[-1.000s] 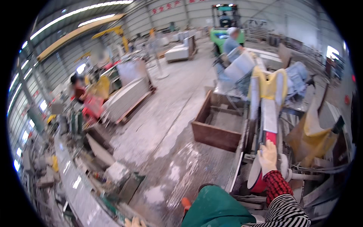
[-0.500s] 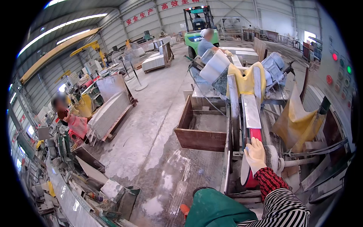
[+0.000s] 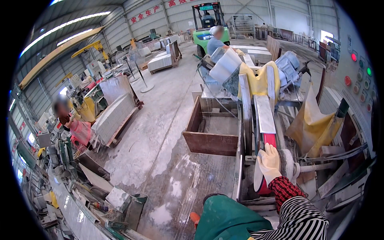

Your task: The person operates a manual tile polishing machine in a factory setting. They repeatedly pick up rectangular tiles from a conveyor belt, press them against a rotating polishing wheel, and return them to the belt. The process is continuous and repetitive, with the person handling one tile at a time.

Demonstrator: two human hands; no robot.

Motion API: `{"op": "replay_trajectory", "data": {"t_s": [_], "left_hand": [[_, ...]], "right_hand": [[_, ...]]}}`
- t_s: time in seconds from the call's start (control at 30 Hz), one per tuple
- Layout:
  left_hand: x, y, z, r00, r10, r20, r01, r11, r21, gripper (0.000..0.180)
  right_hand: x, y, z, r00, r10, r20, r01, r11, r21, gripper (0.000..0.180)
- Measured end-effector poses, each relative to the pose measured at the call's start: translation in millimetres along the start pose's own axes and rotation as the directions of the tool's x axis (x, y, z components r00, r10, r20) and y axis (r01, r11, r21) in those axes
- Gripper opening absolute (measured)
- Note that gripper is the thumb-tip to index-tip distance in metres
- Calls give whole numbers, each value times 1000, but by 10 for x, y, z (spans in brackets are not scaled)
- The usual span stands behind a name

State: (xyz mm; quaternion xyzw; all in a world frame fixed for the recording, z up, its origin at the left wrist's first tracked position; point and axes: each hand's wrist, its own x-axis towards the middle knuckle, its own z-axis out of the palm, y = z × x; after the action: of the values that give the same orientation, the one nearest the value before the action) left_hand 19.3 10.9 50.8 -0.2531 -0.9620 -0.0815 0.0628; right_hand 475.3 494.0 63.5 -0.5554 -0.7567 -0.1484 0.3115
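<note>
My right hand (image 3: 269, 162), in a pale cream glove, lies over the near end of a red conveyor belt (image 3: 270, 139). Its fingers are stretched forward along the belt, and no held object shows. Just beyond the fingertips, a narrow white stone strip (image 3: 265, 115) lies lengthwise on the belt, apart from the glove. The strip's far end runs under a yellow flexible cover (image 3: 256, 82) on the machine. A red-checked cuff and a black-and-white striped sleeve cover my right arm. My left hand is out of sight.
A brown open-topped box (image 3: 212, 143) stands left of the belt. To the right are a control panel (image 3: 362, 76) with lit buttons and a hanging yellow sheet (image 3: 312, 126). Beyond the machine are a co-worker (image 3: 216, 40) and a green forklift (image 3: 200, 37). Stacked slabs (image 3: 114, 120) stand left.
The whole view has shifted slightly, so the scene sits a little higher and further left. My right hand stays on the belt; the strip shows no clear movement.
</note>
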Motion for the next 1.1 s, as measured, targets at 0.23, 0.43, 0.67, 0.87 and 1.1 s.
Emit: {"op": "replay_trajectory", "data": {"t_s": [0.23,0.43,0.67,0.87,1.1], "left_hand": [[13,-61,53,1000,27,2,-27,1000,2,33],[21,-98,126,1000,21,-11,-21,1000,13,36],[41,-50,86,1000,8,15,-10,996,84,37],[36,-19,36,999,33,-4,-32,996,80,36],[29,-107,129,999,49,-16,-47,996,71,39]], "right_hand": [[-57,-59,-45,1000,-23,-15,23,1000,-8,36],[-97,-97,-85,999,-31,-19,31,1000,-5,37],[-145,-132,-123,1000,-19,-1,19,1000,-3,36],[-193,-179,-139,1000,-8,-2,8,1000,-4,37],[-274,-217,-151,999,33,23,-33,999,6,39]]}}
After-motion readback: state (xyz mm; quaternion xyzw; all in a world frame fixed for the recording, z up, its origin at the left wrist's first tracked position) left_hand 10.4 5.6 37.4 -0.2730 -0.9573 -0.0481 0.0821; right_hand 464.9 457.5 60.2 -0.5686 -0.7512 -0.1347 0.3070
